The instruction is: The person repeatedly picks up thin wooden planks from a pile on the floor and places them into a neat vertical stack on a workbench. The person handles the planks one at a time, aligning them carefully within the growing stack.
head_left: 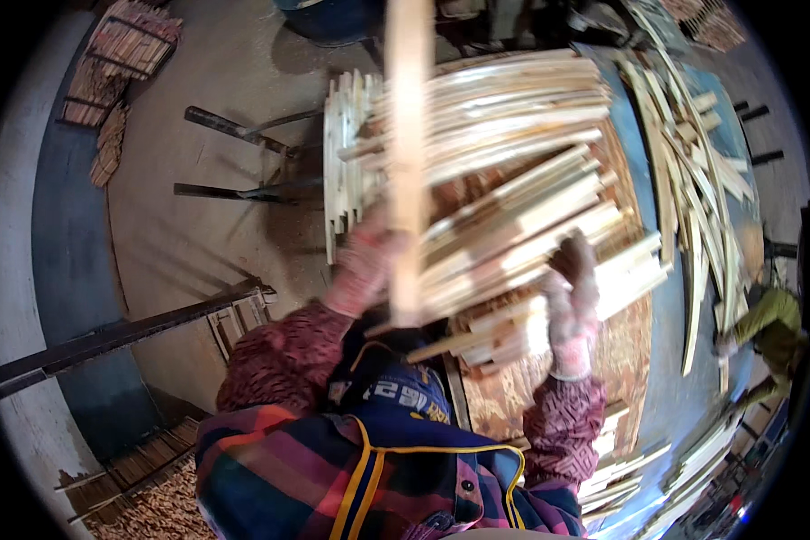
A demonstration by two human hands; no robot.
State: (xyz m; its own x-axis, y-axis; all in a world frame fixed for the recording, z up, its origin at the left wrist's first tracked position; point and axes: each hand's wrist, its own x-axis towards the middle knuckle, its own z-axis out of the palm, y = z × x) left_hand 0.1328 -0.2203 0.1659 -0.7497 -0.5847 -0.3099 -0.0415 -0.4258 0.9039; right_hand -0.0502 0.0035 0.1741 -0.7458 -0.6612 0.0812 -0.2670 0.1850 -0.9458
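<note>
My left hand (366,258), in a pink knit glove, grips a long pale wooden slat (408,135) that stands upright and runs to the top of the view. My right hand (571,301), gloved too, rests on the near end of a big pile of pale wooden slats (513,180) lying across a plywood board (621,351). The slats in the pile point from lower right to upper left. A neat stack of slat ends (344,153) shows at the pile's left edge.
A scatter of thin curved wood strips (702,189) lies on a blue surface to the right. Another person in a yellow-green sleeve (769,328) works at the far right. Dark metal bars (117,337) cross the concrete floor at left; bundled sticks (121,54) lie at upper left.
</note>
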